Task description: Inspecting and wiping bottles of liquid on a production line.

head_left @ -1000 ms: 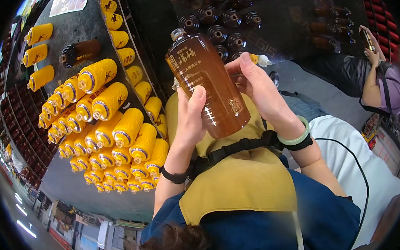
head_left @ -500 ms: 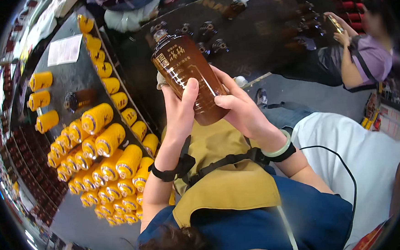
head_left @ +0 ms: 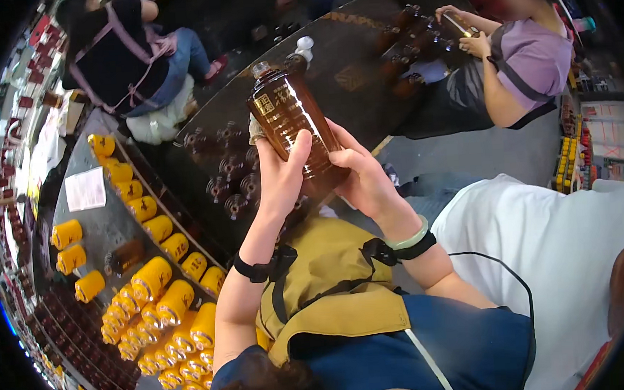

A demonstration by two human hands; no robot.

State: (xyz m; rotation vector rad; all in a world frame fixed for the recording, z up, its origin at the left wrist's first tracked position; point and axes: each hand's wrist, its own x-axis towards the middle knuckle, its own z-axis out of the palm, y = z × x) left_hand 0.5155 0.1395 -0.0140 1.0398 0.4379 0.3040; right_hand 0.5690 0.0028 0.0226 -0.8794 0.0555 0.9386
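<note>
A brown glass bottle (head_left: 296, 117) with gold lettering is raised in front of me, its neck pointing up and slightly left. My left hand (head_left: 282, 169) grips its lower left side, the thumb lying across the front. Around the lower right side is my right hand (head_left: 365, 176), thumb also on the glass. Most of the fingers of both hands are hidden behind the bottle. Something greyish, like cloth, shows at the left fingertips (head_left: 255, 130); I cannot tell what it is.
Dark bottles (head_left: 230, 168) stand on the black table (head_left: 210, 105) beyond my hands. Many yellow bottles (head_left: 151, 278) crowd the left table, with a white paper sheet (head_left: 85, 189) and a brown bottle (head_left: 123, 257) lying there. A co-worker (head_left: 526, 67) at right handles a bottle; another person (head_left: 128, 56) sits far left.
My view has turned, so the tables and yellow bottles appear lower and further left, and the person at far left shows more fully. Both hands still hold the bottle, now slightly more upright.
</note>
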